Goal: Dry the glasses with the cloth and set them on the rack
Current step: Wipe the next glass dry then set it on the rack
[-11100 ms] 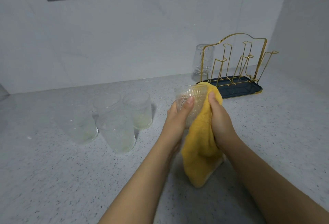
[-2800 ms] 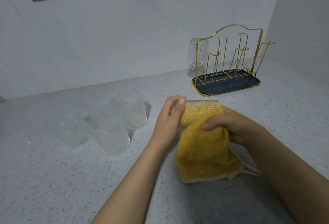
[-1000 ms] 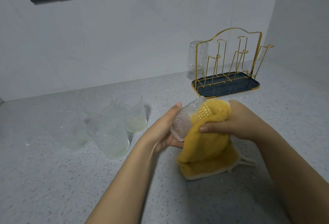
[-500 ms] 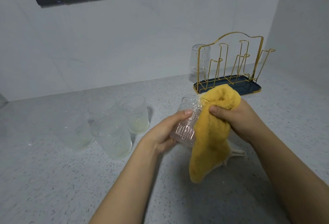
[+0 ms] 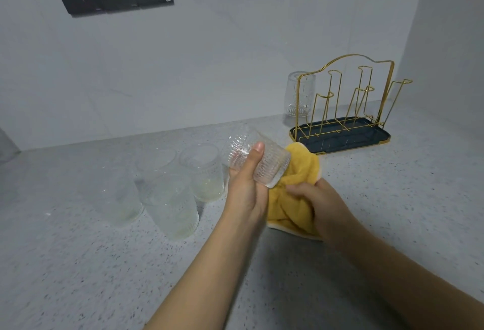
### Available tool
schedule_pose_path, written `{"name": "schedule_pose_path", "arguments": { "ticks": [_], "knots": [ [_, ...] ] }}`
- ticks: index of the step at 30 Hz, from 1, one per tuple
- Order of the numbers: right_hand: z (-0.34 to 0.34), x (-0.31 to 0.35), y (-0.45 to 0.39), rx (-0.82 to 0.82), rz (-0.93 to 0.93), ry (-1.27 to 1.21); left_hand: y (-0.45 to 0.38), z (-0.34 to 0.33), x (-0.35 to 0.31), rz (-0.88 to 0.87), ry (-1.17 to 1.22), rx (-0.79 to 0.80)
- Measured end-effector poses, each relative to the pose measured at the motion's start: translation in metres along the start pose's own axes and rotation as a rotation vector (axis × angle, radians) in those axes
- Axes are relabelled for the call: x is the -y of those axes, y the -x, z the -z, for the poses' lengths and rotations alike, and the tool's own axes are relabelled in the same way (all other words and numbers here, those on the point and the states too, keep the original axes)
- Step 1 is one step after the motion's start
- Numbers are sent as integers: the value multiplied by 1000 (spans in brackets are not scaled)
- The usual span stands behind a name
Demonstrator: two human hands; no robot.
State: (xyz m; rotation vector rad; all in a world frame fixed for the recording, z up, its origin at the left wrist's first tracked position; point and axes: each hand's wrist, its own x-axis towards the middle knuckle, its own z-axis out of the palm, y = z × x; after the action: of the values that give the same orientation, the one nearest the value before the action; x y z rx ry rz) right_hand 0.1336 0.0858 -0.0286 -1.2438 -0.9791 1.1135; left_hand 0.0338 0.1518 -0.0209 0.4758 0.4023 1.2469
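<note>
One ribbed glass (image 5: pixel 258 158) is gripped at frame centre by the left hand (image 5: pixel 247 188), tilted, with thumb and fingers curled round it. A yellow cloth (image 5: pixel 293 196) just right of it is clutched in the curled fingers of the right hand (image 5: pixel 320 205). Four glasses (image 5: pixel 170 206) are grouped at centre left on the speckled countertop (image 5: pixel 78 277); the gold wire rack (image 5: pixel 343 109) is seen at upper right, with an inverted glass (image 5: pixel 298 96) at its left end.

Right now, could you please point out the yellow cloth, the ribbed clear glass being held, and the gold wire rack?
yellow cloth (image 5: pixel 301 172), head view, on its bunched upper fold.
ribbed clear glass (image 5: pixel 272 163), head view, on its side wall.
gold wire rack (image 5: pixel 348 55), head view, on its arched top frame.
</note>
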Motion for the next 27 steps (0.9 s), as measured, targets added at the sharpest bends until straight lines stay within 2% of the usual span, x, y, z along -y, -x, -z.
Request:
{"name": "schedule_pose_path", "arguments": {
  "ticks": [2,6,11,12,14,17,20,23,27],
  "knots": [
    [-15,-8,3,54,11,-46,1,-1,5,29,-17,-35],
    [-24,-6,9,38,34,-131,5,-4,17,57,-75,-54],
    [-19,-1,2,-19,-155,-317,7,-8,17,117,16,-23],
    [-21,0,2,-24,-199,-310,5,-5,16,118,14,-36],
    [-22,-5,11,14,-187,-148,0,0,14,84,-5,-79],
    [-29,-4,17,-30,-137,96,-8,5,11,34,-44,-77],
    [-29,6,23,3,-49,37,-5,2,14,86,-32,-46],
    [-20,8,14,-76,-34,-46,-1,3,23,126,-15,-15],
    [-20,3,7,-84,-255,-122,-2,1,20,106,-8,-59]
  ]
}}
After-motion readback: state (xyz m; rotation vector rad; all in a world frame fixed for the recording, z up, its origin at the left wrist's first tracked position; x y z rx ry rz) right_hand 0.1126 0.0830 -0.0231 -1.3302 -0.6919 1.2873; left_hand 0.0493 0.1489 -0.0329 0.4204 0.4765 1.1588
